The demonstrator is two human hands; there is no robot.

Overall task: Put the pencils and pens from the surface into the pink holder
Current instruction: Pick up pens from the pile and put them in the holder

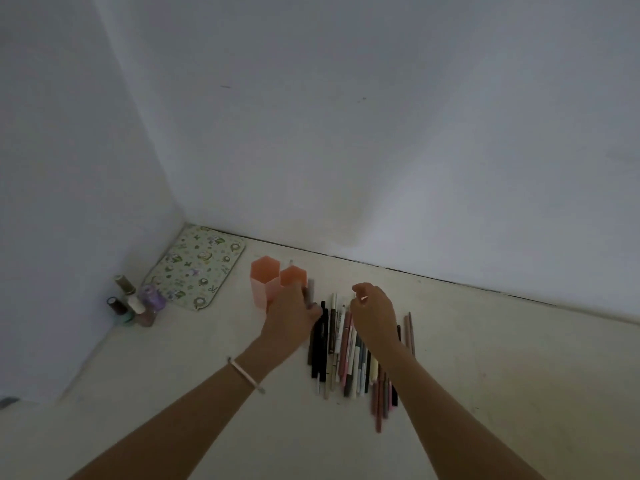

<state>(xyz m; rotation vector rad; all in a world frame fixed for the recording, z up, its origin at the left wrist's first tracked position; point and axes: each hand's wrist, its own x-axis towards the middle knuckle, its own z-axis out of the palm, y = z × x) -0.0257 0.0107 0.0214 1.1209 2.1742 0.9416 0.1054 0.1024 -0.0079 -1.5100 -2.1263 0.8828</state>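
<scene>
A pink holder (265,284) made of two hexagonal tubes stands on the pale surface, left of a row of several pens and pencils (341,351) lying side by side. My left hand (291,315) is just in front of the holder's right tube, its fingers closed around a grey pen (310,291) that points up beside the tube. My right hand (374,315) hovers over the far end of the row with fingers curled; whether it holds anything is hidden. A thin grey tip (291,262) shows behind the right tube.
A floral mat (197,268) lies in the wall corner at the left. Several small nail-polish bottles (135,301) stand beside it near the left wall. Two thin pencils (410,332) lie at the right end of the row. The back wall runs close behind the holder.
</scene>
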